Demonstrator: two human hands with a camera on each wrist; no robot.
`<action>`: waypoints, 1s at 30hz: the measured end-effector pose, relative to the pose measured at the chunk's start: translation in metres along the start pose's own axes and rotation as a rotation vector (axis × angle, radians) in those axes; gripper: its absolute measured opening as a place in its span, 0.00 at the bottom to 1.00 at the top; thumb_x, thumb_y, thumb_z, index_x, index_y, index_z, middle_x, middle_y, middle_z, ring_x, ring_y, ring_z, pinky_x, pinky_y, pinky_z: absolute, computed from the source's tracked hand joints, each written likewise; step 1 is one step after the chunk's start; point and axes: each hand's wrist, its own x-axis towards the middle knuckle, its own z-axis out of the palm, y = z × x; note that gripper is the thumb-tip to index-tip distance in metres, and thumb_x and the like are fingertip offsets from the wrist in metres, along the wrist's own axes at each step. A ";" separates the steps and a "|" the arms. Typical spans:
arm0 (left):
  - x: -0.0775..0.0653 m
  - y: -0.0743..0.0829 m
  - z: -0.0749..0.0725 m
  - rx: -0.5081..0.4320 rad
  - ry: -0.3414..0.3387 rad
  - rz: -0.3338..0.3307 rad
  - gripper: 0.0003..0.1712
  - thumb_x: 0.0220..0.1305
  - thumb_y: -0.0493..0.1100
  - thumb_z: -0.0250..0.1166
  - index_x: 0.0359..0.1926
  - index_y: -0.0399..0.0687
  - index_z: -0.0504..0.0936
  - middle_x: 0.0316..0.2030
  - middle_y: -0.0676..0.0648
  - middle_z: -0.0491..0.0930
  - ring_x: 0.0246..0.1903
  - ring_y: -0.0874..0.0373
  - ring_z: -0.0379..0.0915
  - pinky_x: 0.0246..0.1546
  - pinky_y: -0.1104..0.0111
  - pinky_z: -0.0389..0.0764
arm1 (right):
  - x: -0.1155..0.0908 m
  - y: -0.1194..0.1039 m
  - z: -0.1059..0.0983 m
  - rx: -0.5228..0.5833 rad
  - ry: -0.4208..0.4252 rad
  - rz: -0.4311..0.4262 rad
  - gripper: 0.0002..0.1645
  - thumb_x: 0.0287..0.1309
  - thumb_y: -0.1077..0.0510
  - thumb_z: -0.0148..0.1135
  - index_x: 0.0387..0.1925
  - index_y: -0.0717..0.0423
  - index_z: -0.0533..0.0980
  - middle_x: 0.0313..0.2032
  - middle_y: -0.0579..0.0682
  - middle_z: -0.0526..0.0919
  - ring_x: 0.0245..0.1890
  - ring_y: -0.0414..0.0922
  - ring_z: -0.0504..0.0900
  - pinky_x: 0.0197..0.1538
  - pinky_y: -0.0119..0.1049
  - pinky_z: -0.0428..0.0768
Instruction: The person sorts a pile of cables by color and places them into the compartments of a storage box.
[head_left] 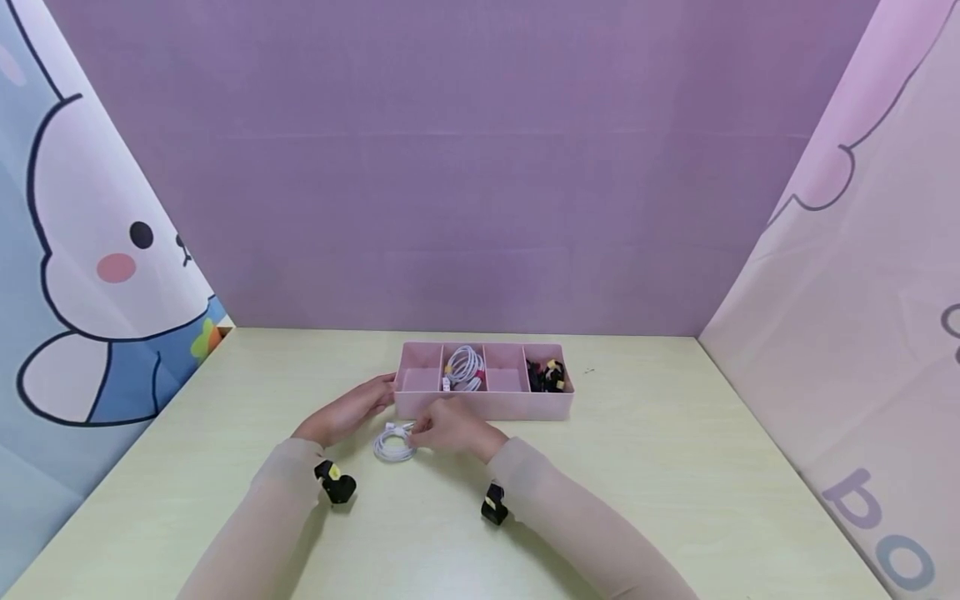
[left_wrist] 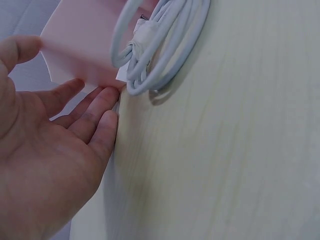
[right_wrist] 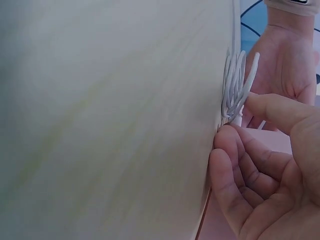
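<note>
On the table in front of a pink divided box (head_left: 487, 407) lies a coiled white cable (head_left: 392, 457). My right hand (head_left: 456, 429) pinches the coil's right side between thumb and fingers; in the right wrist view the loops (right_wrist: 235, 92) stand out beyond the thumb. At the box's left end is my left hand (head_left: 351, 412), its extended fingers (left_wrist: 102, 130) touching the end wall and the thumb up by its edge. One box compartment holds another white cable bundle (head_left: 465, 367), and the far right one holds black cables (head_left: 551, 377) with yellow bits.
The box's first and third compartments show bare pink floors. A pale wood table (head_left: 637, 500) carries everything. Behind it stands a purple backdrop (head_left: 480, 183), with printed cloth panels at the left (head_left: 97, 250) and right (head_left: 847, 333).
</note>
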 end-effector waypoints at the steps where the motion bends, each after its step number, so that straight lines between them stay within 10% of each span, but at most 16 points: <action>1: 0.000 0.000 0.000 0.001 0.001 0.000 0.33 0.81 0.49 0.40 0.78 0.36 0.49 0.77 0.38 0.47 0.76 0.42 0.41 0.75 0.52 0.49 | 0.000 -0.001 0.000 0.007 -0.004 0.005 0.07 0.56 0.50 0.74 0.31 0.49 0.88 0.23 0.33 0.81 0.23 0.33 0.75 0.29 0.24 0.74; 30: 0.001 0.002 0.001 0.017 -0.003 -0.014 0.33 0.82 0.49 0.39 0.78 0.39 0.49 0.77 0.40 0.49 0.75 0.44 0.46 0.75 0.55 0.52 | 0.001 0.000 -0.003 0.024 -0.123 0.096 0.09 0.52 0.57 0.73 0.20 0.47 0.82 0.20 0.39 0.80 0.23 0.36 0.73 0.28 0.25 0.72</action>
